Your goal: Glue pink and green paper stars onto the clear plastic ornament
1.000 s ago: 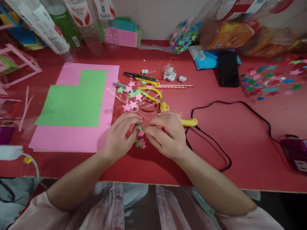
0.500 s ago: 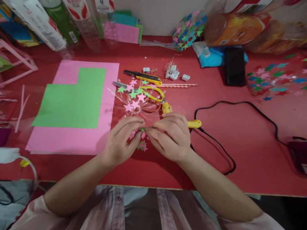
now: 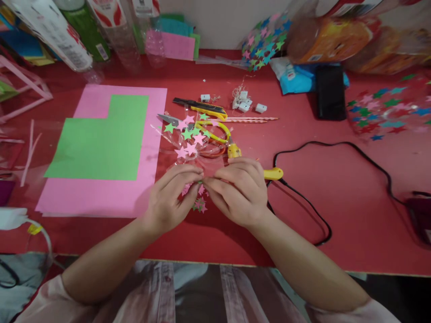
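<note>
My left hand and my right hand meet fingertip to fingertip above the red table, both closed in a pinch. Between them a sliver of a green paper star shows; the fingers hide most of it. Just beyond lie clear plastic strips bearing pink stars and green stars. Loose small paper stars lie on the table under my fingers. A yellow glue gun lies partly hidden behind my right hand, its yellow end sticking out on the right.
Yellow-handled scissors, a box cutter and small white light boxes lie beyond the strips. Green paper on pink paper is to the left. A black cord loops right; a phone lies behind it.
The clear strips with stars have shifted slightly beyond my fingers. Less of the green star shows between my fingertips. Both hands stay nearly in place.
</note>
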A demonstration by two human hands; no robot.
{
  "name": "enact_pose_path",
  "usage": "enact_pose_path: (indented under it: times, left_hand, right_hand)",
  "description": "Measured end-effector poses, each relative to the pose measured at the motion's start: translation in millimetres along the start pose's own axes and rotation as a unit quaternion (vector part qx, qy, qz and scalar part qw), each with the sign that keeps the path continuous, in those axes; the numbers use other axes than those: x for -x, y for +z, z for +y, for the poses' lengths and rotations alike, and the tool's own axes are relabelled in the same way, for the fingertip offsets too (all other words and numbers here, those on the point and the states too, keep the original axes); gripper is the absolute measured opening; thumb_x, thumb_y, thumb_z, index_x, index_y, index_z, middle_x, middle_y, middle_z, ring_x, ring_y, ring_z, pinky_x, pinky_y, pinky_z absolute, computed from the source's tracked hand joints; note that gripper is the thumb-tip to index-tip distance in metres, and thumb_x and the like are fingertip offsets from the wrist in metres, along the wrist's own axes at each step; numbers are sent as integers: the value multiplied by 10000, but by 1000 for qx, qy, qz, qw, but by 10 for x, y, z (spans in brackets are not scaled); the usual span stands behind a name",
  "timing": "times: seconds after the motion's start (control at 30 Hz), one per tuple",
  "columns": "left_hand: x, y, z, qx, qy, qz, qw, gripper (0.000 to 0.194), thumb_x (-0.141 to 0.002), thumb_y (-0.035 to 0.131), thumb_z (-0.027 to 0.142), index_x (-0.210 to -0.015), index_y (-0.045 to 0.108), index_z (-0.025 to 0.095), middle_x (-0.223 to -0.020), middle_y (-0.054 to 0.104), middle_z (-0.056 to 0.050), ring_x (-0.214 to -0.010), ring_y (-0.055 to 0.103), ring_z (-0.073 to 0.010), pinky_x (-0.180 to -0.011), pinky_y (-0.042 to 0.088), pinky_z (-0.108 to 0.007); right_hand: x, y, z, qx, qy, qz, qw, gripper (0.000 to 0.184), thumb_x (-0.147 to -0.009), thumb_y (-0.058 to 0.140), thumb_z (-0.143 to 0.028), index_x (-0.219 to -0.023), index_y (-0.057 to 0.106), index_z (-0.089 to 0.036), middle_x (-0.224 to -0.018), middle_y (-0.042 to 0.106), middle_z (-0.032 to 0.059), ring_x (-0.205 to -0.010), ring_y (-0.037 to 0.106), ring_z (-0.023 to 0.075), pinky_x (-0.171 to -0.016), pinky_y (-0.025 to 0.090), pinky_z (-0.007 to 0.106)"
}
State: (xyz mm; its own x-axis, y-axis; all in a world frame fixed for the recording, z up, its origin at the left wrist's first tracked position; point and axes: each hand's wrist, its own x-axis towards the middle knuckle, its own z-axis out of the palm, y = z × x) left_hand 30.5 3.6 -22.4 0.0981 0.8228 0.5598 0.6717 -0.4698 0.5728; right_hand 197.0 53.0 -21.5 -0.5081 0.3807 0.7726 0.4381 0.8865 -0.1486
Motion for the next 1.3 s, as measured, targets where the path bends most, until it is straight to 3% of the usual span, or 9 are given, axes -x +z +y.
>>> enact_pose_path:
  times: [0.17,0.43,1.0,1.3]
  left_hand:
    - [-33,-2,18,31,-16,3,999,107,-840,558,103,-883,610,186,-876,706,-37,-875,653,-149,-803,536,-299]
    - [-6,-3,0,172,-121,-15,977,67,-823,585,134,-855,615,185,-927,663,-53,-925,630,-168,-812,530,-320]
    - [-23,13,-56,218,-143,18,965,57,-845,572,155,-812,594,196,-886,638,-31,-891,608,-148,-794,498,-292]
    - [-62,15,-133,147,-139,62,977,73,-851,596,216,-781,594,197,-810,620,-1,-783,577,-113,-707,459,-243]
  right_hand:
    - [-18,6,-33,-48,84,-14,995,115,-815,638,-183,-906,586,-232,-832,636,11,-804,574,168,-781,492,348]
    - [-47,18,-92,-104,153,-34,982,78,-830,610,-175,-846,565,-237,-855,623,6,-837,561,159,-768,461,335]
    - [1,61,-61,-123,143,-18,982,125,-832,574,-148,-936,595,-214,-984,631,60,-951,594,199,-821,484,383]
    - [11,75,-23,-116,125,3,985,163,-834,534,-117,-940,604,-218,-1006,631,61,-972,590,204,-837,474,386]
